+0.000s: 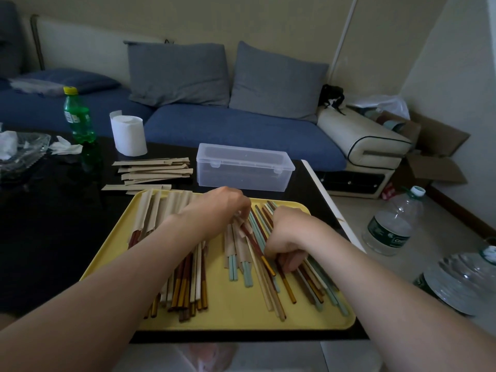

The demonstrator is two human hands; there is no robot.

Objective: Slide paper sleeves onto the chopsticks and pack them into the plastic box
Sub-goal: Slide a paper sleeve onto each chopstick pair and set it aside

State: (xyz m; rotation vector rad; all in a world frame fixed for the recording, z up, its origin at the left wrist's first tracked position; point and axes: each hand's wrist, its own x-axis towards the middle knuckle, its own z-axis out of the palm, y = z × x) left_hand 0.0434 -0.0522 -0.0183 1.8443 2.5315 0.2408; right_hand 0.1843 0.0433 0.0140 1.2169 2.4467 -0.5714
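A yellow tray (236, 312) on the dark table holds several chopsticks (257, 267) in brown, cream, teal and gold, some partly inside tan paper sleeves. My left hand (222, 208) reaches over the tray's far middle, its fingers curled onto a sleeved bundle (236, 237). My right hand (287, 237) is curled down into the loose chopsticks on the right side, gripping some. A clear plastic box (243, 167), lid closed, stands just beyond the tray. Loose tan paper sleeves (154, 170) lie left of the box.
A roll of white paper (128, 134) and a green bottle (79, 116) stand at the table's far left, beside crumpled tissue and a clear dish. A blue sofa lies behind. Large water bottles (391, 224) stand on the floor to the right, past the table edge.
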